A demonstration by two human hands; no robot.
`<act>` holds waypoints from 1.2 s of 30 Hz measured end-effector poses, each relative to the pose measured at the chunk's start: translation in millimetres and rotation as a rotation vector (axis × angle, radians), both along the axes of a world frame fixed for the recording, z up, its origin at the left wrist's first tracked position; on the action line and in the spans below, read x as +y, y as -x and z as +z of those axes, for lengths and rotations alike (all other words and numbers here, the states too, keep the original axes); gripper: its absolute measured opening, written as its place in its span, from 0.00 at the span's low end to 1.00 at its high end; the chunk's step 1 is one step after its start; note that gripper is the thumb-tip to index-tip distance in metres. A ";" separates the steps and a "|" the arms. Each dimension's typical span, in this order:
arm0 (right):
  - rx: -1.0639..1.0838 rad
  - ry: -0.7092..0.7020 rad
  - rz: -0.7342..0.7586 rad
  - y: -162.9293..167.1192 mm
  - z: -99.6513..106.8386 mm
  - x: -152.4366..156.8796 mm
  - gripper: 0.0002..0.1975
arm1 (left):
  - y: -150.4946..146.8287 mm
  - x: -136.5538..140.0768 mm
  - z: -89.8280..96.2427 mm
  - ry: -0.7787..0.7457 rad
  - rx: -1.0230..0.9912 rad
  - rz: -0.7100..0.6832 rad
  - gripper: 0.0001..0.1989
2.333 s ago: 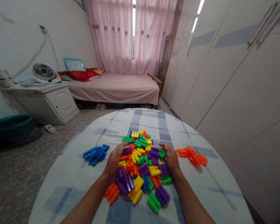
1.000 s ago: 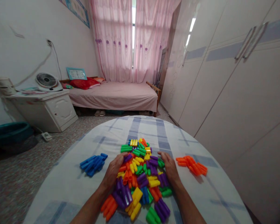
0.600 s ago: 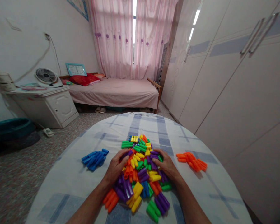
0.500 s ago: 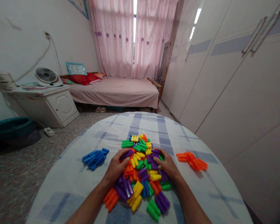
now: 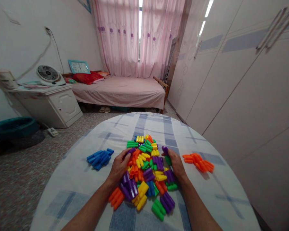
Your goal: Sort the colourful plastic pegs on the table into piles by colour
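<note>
Presently, two bare hands are at the sides of a heap of coloured plastic pieces (image 5: 148, 175), which lies in the middle of a round table (image 5: 93, 195) covered by a white cloth with blue-grey bands. The left hand (image 5: 119, 165) is at the left border of the heap; its grip is narrow, with thumb and bent fingers closed on a purple piece (image 5: 132, 150). The right hand (image 5: 177, 163) is at the opposite border, and between its fingers it holds a second purple piece (image 5: 164, 149), which is tilted upward; just under this one is a green piece (image 5: 168, 160), and whether the hand also grips it, I cannot tell. In the heap, orange, yellow, green, purple and blue pieces lie mixed, many of them one upon another, and they look like short tubes joined side by side. Well apart from the heap, beyond the left hand, there is a group of only blue pieces (image 5: 100, 159); on the other side, beyond the right hand, there is a group of only orange pieces (image 5: 199, 163). Behind the table stands a bed (image 5: 120, 89) with a pink cover, before pink curtains (image 5: 118, 48). Along the right side runs a pale wardrobe (image 5: 250, 112), and at the left a fan (image 5: 48, 73) stands on a white cabinet (image 5: 65, 106).
</note>
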State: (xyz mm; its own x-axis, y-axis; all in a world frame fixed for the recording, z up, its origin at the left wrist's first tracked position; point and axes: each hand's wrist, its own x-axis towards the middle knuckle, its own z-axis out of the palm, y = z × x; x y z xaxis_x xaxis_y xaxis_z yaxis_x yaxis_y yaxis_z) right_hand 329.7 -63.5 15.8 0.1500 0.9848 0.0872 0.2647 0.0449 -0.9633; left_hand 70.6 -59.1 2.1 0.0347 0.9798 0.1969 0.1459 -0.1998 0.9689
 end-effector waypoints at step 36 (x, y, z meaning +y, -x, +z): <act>0.020 -0.082 -0.146 1.6 -8.8 5.0 0.24 | -0.2 0.5 -2.2 -0.063 0.036 0.000 0.13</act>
